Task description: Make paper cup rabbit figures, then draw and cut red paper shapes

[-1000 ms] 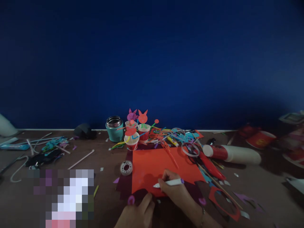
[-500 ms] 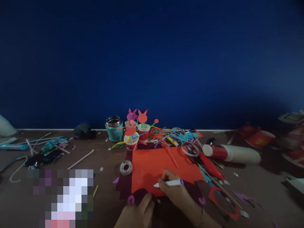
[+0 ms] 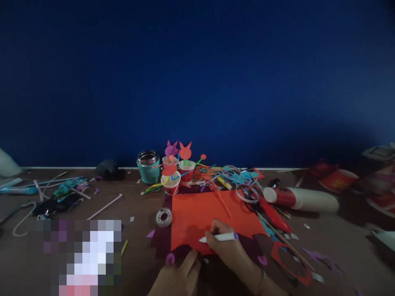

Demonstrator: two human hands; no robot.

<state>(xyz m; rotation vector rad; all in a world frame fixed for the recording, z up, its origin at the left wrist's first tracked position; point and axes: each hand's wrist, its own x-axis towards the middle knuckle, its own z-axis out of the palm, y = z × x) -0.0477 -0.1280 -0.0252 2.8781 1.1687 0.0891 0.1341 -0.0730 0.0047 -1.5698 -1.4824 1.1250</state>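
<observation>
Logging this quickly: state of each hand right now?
Left hand: by the orange paper; open or closed cannot be told.
Right hand: closed on the white marker.

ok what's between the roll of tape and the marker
In the head view, orange paper lies between the roll of tape and the marker; no separate object shows on that stretch.

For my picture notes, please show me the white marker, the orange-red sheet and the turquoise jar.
White marker (image 3: 226,237): head view, on its barrel.
Orange-red sheet (image 3: 197,213): head view, its bare surface.
Turquoise jar (image 3: 149,174): head view, its outer wall.
</observation>
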